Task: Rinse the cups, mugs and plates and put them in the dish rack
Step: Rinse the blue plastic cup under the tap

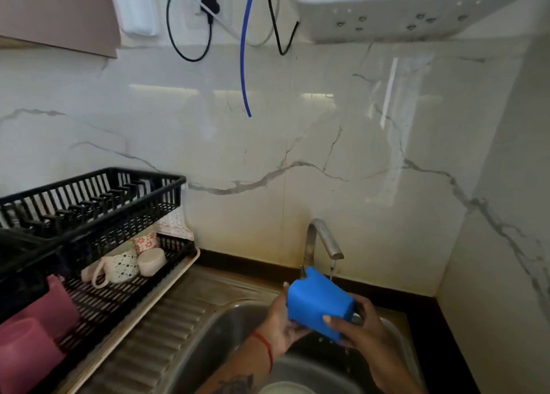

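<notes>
Blue cup (320,303) held over the sink (208,343), just beside the tap (323,240).
Left hand (281,323) and right hand (355,323) both grasp it, tilted; mugs (125,267) lie in the black dish rack (89,185), far left.

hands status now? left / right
Left hand: grips the blue cup over the sink.
Right hand: grips the same blue cup, thumb on its side.

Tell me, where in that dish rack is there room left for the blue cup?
The upper tier shows bare prongs along its whole length. On the lower tier, open mesh lies between the pink cups at the near end and the patterned mugs at the far end. That far end is crowded. Both hands, left and right, hold the blue cup.
</notes>
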The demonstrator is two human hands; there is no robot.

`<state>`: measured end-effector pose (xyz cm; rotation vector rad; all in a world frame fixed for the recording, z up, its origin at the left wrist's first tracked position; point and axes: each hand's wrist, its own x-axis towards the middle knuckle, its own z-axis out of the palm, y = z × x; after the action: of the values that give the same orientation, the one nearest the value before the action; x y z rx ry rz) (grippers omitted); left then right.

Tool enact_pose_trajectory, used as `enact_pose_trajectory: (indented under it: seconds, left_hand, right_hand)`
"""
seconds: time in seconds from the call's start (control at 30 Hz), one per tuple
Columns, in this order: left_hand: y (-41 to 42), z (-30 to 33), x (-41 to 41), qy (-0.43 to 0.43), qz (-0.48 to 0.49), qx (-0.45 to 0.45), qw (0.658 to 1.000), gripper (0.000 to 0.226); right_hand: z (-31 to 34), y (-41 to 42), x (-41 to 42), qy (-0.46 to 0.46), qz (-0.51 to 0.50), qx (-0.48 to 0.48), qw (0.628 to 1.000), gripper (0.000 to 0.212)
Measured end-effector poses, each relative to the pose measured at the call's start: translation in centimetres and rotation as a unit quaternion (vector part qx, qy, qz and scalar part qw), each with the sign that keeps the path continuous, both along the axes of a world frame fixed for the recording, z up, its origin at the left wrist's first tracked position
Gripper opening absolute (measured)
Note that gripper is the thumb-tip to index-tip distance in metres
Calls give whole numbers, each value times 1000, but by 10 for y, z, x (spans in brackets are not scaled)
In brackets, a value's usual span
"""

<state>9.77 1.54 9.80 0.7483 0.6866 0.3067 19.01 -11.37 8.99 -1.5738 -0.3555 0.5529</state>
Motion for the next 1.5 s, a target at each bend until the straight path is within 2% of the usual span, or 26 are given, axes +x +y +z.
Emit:
enact_pose_trajectory:
  seconds: [0.07,0.13,0.23,0.27,0.33,0.43,0.57,0.63,0.73,0.83,0.9,0.97,1.1,1.2,1.27,1.33,1.4,1.47,1.5]
  left_hand:
    - [-9,-12,3,0,-9,-50,999,37]
    - [-18,-20,3,13,-48,-59,997,42]
    - [-22,-23,-5,33,-117,-67,990,58]
    - [-21,-24,-8,34,-140,-72,987,66]
    - [-15,-26,-16,36,-187,-71,979,82]
    - [-6,-25,-31,52,-212,-47,975,82]
    - [15,-22,-58,79,-206,42,975,61]
    - [26,-18,-76,101,-211,131,963,54]
    - [45,-9,-108,156,-229,305,911,49]
    - [65,5,-140,140,-270,384,872,40]
    - [80,21,-161,108,-276,430,853,28]
    - [93,40,-177,83,-249,482,836,21]
    - [126,91,-226,71,-175,569,800,27]
    - [147,131,-273,49,-101,625,772,27]
    - [163,150,-309,48,-32,649,759,24]
    - [179,160,-341,76,49,678,730,22]
    - [196,157,-371,125,140,703,686,25]
    - [214,144,-391,209,208,718,630,40]
    - [222,134,-403,255,233,711,613,50]
  right_hand:
    - [2,-5,-9,-85,-2,-65,994,66]
    - [6,-13,-17,-163,-10,-115,980,83]
    - [15,-26,-26,-201,25,-138,969,106]
    - [18,-28,-29,-204,40,-148,967,104]
    - [23,-28,-34,-195,49,-160,966,86]
    - [27,-24,-40,-158,21,-160,974,76]
    - [27,-19,-49,-120,8,-164,979,73]
    - [29,-16,-57,-118,3,-171,978,74]
    - [36,-6,-71,-138,17,-192,971,78]
    - [52,9,-83,-155,21,-196,968,79]
    - [67,24,-93,-175,19,-184,967,73]
    - [86,39,-103,-206,30,-169,963,64]
    - [132,84,-131,-247,49,-106,962,53]
    - [172,125,-163,-286,69,-59,954,70]
    - [196,155,-191,-318,82,-22,944,73]
    - [215,187,-221,-332,106,17,937,76]
    - [226,222,-252,-347,129,41,928,78]
    - [231,254,-281,-355,151,58,921,80]
    - [230,271,-296,-354,168,61,918,82]
